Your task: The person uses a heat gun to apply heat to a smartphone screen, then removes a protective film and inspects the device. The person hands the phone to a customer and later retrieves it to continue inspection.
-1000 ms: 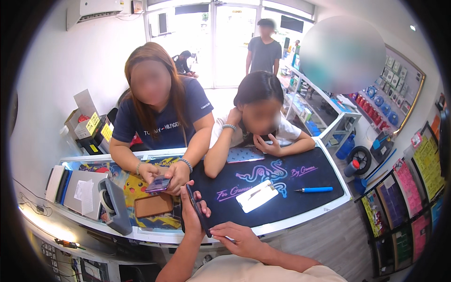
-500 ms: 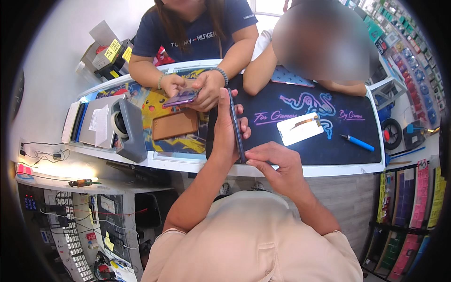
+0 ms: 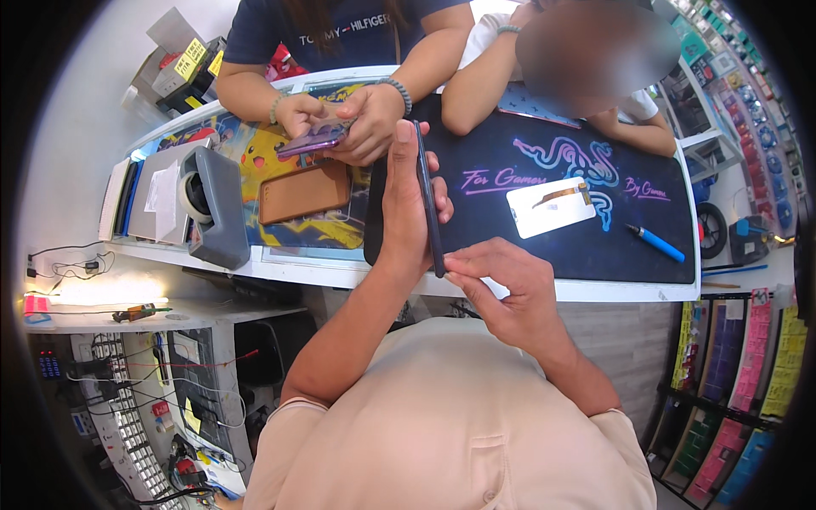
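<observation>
My left hand [image 3: 405, 200] is wrapped round a dark slim phone [image 3: 428, 204], which stands on edge toward me, so its faces barely show. Its fingertips come round the right side. At the phone's lower end, my right hand [image 3: 512, 289] is closed, thumb and forefinger pinched together against the edge. Whatever is between those fingertips is too small to make out. Beyond the phone, on the black mat [image 3: 501, 242], lies a white card [image 3: 544, 217] with a brown flex cable on it. A blue pen-shaped tool [image 3: 659, 245] rests farther right.
Across the table, one person's hands [image 3: 353, 123] hold a purple phone [image 3: 313, 140]; another person leans on the mat. A brown phone case [image 3: 303, 192] and a grey tape dispenser [image 3: 217, 208] stand left. A side bench holds a keyboard [image 3: 127, 416] and cables. Racks [image 3: 731, 365] stand right.
My view has shifted slightly, and the table sits higher in it. Both hands keep the same hold at the phone. The second person has raised an arm toward the head.
</observation>
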Available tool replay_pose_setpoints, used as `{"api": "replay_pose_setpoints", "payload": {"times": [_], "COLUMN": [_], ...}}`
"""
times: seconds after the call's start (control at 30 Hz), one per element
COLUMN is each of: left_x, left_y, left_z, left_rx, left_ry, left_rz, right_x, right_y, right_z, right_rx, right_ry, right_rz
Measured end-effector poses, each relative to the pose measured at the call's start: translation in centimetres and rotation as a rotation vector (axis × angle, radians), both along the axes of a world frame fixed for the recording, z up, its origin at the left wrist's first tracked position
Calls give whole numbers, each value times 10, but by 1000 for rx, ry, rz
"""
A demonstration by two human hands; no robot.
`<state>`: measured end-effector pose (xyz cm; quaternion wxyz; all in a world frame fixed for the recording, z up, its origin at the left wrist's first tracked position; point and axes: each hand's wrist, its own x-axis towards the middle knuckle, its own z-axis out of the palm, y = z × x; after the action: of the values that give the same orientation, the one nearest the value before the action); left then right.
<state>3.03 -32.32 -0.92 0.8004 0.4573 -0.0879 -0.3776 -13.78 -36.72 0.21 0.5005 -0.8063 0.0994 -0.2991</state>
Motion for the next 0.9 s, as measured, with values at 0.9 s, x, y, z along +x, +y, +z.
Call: {"api": "replay_pose_setpoints", "payload": {"times": [0.9], "left_x": [-17], "left_y": [-9], "left_z": [-17], "left_rx": [-146], "left_ry": [17], "left_rz": [84], "right_x": [15], "right_y": [-12], "right_z": [-28], "right_rx": [644], "right_ry": [-43], "right_rz": [-40]}}
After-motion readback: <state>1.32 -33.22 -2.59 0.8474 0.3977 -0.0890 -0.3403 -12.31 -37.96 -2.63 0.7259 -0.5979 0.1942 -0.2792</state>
